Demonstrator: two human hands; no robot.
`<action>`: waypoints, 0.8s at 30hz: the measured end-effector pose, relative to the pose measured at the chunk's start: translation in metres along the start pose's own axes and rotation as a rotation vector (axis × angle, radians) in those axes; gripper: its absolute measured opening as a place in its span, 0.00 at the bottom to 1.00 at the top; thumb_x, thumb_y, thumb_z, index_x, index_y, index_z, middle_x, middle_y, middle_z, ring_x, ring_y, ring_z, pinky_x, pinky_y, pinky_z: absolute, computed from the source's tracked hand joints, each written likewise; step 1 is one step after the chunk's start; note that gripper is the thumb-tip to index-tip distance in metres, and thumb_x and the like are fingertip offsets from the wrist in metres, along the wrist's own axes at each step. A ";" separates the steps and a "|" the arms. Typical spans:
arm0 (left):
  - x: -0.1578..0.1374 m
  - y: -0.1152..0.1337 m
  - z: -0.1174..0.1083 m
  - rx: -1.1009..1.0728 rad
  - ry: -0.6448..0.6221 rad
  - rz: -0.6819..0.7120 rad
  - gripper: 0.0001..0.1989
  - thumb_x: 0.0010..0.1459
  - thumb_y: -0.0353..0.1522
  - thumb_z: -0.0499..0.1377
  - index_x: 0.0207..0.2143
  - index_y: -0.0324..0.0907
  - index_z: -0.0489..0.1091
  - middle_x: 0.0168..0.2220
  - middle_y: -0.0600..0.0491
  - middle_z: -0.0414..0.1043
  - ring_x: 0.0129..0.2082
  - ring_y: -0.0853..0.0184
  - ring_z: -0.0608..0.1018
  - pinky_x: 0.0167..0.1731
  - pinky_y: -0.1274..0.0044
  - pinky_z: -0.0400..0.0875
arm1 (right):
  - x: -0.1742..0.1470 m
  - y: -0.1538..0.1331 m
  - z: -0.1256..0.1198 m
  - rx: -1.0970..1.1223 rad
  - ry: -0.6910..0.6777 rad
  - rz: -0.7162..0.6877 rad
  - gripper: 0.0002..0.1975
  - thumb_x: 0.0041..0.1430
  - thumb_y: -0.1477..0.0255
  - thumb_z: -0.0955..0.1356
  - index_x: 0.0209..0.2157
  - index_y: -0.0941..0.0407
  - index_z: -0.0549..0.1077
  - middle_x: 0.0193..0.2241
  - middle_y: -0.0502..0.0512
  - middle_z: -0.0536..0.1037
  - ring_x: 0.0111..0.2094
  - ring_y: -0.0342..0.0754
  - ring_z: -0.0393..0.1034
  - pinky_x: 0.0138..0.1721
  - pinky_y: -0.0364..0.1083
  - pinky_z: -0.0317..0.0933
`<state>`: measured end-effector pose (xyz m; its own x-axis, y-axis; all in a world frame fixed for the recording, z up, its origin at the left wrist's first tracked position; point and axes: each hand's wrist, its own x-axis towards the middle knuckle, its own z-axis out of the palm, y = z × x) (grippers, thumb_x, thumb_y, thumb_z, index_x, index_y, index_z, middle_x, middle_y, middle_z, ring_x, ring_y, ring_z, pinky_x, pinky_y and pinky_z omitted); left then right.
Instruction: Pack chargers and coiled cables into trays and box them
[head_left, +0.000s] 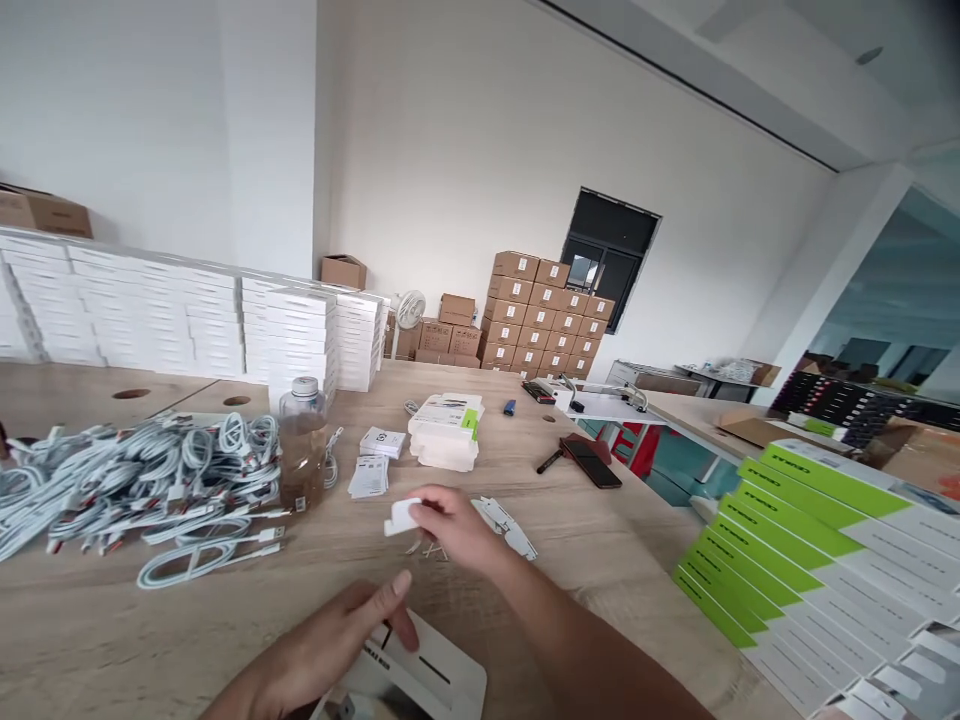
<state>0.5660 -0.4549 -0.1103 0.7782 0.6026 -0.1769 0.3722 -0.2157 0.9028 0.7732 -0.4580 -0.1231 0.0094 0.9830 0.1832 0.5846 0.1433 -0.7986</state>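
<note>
My right hand [456,528] pinches a small folded white piece [403,516] between thumb and fingers, above the table. Its exact kind I cannot make out. Lower down, my left hand [341,640] lies over an open white box [450,672], its thumb raised and its fingers around the near panel, which has dark slots and printed lettering. Part of that box is cut off by the bottom edge. Beyond my right hand lie flat white card pieces [506,527] and some thin scraps [429,548].
White USB cables [202,470] heap at left beside a bottle [303,440]. Leaflets [369,476], a stack of white cartons [446,430], a blue object [509,407] and a dark phone [592,462] lie ahead. Green-and-white boxes [795,540] are piled at right.
</note>
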 end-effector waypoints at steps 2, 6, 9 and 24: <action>-0.001 0.007 -0.002 0.003 0.013 -0.001 0.30 0.62 0.52 0.44 0.27 0.45 0.79 0.33 0.52 0.72 0.39 0.57 0.72 0.41 0.72 0.63 | -0.031 0.009 -0.016 0.183 -0.007 0.005 0.18 0.63 0.62 0.63 0.50 0.55 0.73 0.30 0.50 0.73 0.27 0.41 0.65 0.30 0.41 0.60; 0.005 0.007 0.010 -0.019 -0.053 0.011 0.24 0.59 0.51 0.52 0.29 0.43 0.77 0.31 0.54 0.71 0.35 0.60 0.71 0.34 0.76 0.62 | -0.069 0.011 -0.017 0.388 -0.054 0.018 0.18 0.51 0.63 0.74 0.44 0.54 0.77 0.25 0.46 0.69 0.25 0.39 0.61 0.28 0.41 0.57; 0.012 0.001 0.022 -0.020 -0.105 0.046 0.20 0.57 0.48 0.57 0.27 0.41 0.74 0.26 0.56 0.68 0.29 0.65 0.68 0.31 0.78 0.61 | -0.072 0.006 -0.011 0.490 -0.082 0.053 0.18 0.50 0.63 0.74 0.42 0.54 0.76 0.25 0.45 0.71 0.24 0.40 0.64 0.28 0.41 0.59; 0.008 0.013 0.025 0.234 0.044 -0.025 0.23 0.62 0.49 0.49 0.29 0.43 0.75 0.35 0.52 0.77 0.41 0.57 0.75 0.42 0.74 0.66 | -0.075 0.002 -0.018 0.358 -0.120 0.029 0.08 0.60 0.68 0.67 0.34 0.56 0.76 0.24 0.47 0.73 0.26 0.41 0.66 0.30 0.40 0.59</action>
<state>0.5894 -0.4717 -0.1100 0.7461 0.6421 -0.1761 0.5024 -0.3694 0.7817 0.7884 -0.5334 -0.1278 -0.0858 0.9907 0.1059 0.2649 0.1251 -0.9561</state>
